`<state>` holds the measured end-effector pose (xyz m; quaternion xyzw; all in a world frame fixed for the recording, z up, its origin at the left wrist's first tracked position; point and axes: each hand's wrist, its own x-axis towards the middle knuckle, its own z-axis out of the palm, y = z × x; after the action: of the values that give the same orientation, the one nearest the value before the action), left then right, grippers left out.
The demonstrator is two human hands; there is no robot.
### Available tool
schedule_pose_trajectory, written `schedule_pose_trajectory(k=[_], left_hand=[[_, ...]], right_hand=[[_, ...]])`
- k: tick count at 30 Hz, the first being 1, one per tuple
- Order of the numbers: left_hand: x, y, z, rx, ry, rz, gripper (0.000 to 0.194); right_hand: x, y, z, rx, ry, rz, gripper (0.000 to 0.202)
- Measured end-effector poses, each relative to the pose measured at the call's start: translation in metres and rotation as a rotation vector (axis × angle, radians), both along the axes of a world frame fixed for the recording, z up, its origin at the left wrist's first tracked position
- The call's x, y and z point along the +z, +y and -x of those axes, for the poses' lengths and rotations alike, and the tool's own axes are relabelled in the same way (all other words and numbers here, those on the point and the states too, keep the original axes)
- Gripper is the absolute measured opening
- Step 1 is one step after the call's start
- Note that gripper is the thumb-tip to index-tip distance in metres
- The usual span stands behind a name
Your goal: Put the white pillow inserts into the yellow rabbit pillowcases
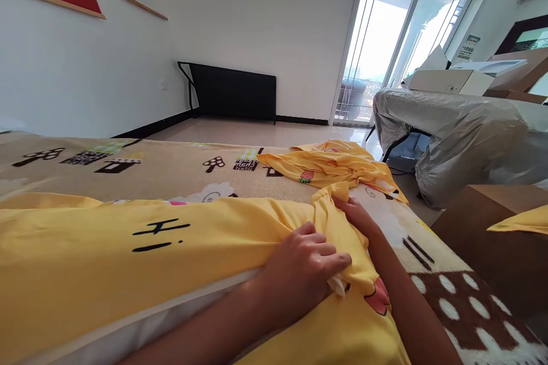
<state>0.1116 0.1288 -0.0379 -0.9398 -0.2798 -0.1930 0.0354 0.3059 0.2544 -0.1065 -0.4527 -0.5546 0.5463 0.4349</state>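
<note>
A long yellow fabric cover [222, 234] with black markings lies across the front, and a white layer [171, 311] shows along its near edge. My left hand [306, 262] is closed in a fist on the bunched cover. A small pale bit of cloth [337, 285] pokes out below its fingers. Just beyond it, my right hand [353, 214] grips the gathered edge of the same fabric, its fingertips partly hidden by the folds. Below the hands the yellow cloth hangs toward me, with a pink strawberry print near my right forearm.
Another crumpled yellow cloth [334, 162] lies on the patterned blanket [180, 165]. To the right stand a cardboard box [492, 245] and a plastic-covered table [454, 114] bearing boxes [449, 81]. A black folded panel [233, 91] leans at the far wall beside a glass door [394, 40].
</note>
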Motion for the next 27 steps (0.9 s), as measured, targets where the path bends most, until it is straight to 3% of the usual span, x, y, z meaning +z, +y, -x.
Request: schedule_pose_trajectory(k=[3,6,10,12,16,17,19,21,23,25,27], left_hand=[[-0.001,-0.013,-0.007,-0.082,-0.064,-0.069,0.015],[-0.001,-0.023,-0.012,-0.127,0.035,-0.106,0.008],[0.006,-0.026,-0.012,-0.015,0.202,0.005,0.014],[0.020,-0.026,-0.007,0.022,0.237,0.154,0.024],[0.070,-0.022,0.017,-0.118,0.063,0.509,0.032],[0.083,-0.017,0.026,-0.083,-0.059,0.556,0.031],[0.104,0.000,0.045,0.133,-0.251,0.547,0.036],[0.114,0.023,0.065,0.395,-0.223,0.468,0.046],[0.114,0.043,0.084,0.565,-0.052,0.464,0.057],[0.106,0.052,0.099,0.630,0.057,0.649,0.063],[0.098,0.046,0.108,0.621,0.037,0.868,0.064]], right_hand=[[0.001,0.001,0.004,-0.056,-0.033,-0.084,0.040],[0.004,0.005,0.002,-0.128,-0.076,-0.194,0.044],[0.006,0.014,-0.003,-0.298,-0.172,-0.368,0.045],[0.006,0.017,-0.004,-0.367,-0.213,-0.442,0.044],[0.008,0.017,-0.004,-0.427,-0.240,-0.553,0.041],[0.010,0.015,-0.004,-0.436,-0.237,-0.576,0.040],[0.015,0.011,-0.004,-0.454,-0.217,-0.616,0.041],[0.022,0.006,-0.004,-0.469,-0.183,-0.648,0.042],[0.031,0.000,-0.004,-0.490,-0.140,-0.675,0.043],[0.040,-0.006,-0.004,-0.531,-0.067,-0.699,0.044],[0.050,-0.013,-0.005,-0.569,0.026,-0.726,0.043]])
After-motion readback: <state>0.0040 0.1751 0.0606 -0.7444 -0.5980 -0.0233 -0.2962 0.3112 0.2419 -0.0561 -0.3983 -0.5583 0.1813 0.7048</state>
